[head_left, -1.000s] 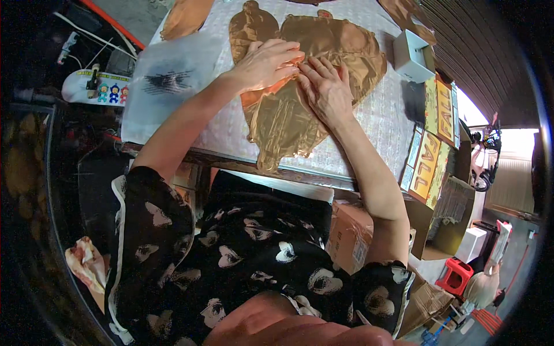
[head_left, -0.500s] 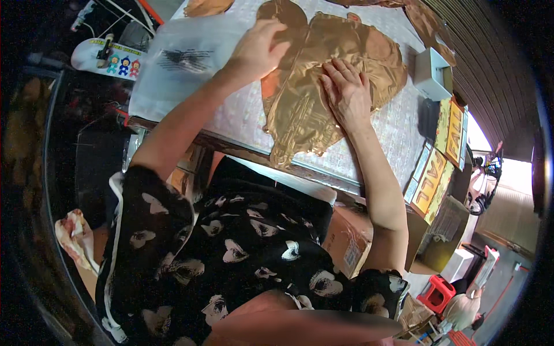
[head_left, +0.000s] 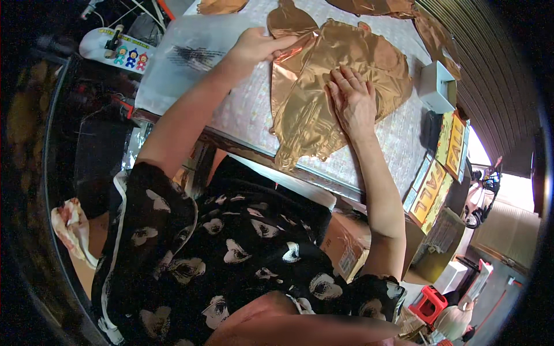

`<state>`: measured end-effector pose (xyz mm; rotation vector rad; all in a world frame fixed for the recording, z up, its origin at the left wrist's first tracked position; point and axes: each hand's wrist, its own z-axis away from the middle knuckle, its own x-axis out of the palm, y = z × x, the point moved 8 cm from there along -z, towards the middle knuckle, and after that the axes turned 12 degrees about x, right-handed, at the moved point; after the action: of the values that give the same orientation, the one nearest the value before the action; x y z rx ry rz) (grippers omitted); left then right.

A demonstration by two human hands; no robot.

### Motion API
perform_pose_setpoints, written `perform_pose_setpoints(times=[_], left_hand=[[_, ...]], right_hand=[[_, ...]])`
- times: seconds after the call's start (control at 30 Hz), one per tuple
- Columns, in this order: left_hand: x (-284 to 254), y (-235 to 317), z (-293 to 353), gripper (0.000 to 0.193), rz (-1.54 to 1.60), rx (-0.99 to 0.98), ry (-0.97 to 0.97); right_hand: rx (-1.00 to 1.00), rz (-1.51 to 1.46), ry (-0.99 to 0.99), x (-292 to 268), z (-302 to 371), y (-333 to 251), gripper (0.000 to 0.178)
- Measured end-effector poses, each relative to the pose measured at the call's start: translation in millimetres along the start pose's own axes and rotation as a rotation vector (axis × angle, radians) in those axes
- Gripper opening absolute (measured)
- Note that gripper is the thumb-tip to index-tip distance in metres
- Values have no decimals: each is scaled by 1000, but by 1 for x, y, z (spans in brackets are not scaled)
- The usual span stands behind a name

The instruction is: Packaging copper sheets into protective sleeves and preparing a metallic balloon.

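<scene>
A flat, uninflated gold foil balloon [head_left: 306, 106] lies wrinkled on the table, its folded edges uneven. At its left side, a copper-coloured flap [head_left: 288, 24] with a rounded top shows, one edge lifted and catching an orange-red gleam. My left hand [head_left: 255, 47] is closed, thumb and fingers pinching that lifted foil edge. My right hand [head_left: 353, 102] rests palm down on the middle of the gold foil, fingers stretched out and pressing lightly on it. What lies under the right palm is hidden.
The table [head_left: 242, 118] has a pale patterned cover. A clear plastic bag [head_left: 173, 75] lies left, more copper foil pieces [head_left: 375, 6] along the far edge. A small white box [head_left: 437, 86] and yellow printed packs [head_left: 438, 179] stand right. A cardboard box [head_left: 346, 245] sits below.
My left hand has closed on the foil's left edge and raised it, so the flap folds over toward the right. My right hand stays on the gold foil. The view has shifted slightly.
</scene>
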<state>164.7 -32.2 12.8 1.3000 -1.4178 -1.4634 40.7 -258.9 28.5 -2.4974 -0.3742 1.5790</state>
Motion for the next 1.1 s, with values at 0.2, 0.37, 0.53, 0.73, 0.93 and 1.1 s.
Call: perform_pose_setpoints(times=[0.2, 0.37, 0.53, 0.73, 0.93, 1.1], left_hand=[[11, -10, -32, 43, -41, 135, -95], [38, 50, -24, 45, -623, 398, -60], [66, 69, -11, 37, -762, 483, -96], [104, 65, 8, 31, -468, 647, -404], [71, 57, -16, 22, -513, 970, -317], [87, 18, -25, 42, -1035, 951, -510]], right_hand=[[-16, -3, 8, -1, -2, -4, 34], [-10, 26, 25, -7, -3, -7, 32], [-22, 22, 30, -9, -2, -10, 32], [-3, 34, 19, -11, -3, -12, 33], [1, 26, 2, -7, -4, -10, 34], [1, 43, 14, -6, -6, -5, 34]])
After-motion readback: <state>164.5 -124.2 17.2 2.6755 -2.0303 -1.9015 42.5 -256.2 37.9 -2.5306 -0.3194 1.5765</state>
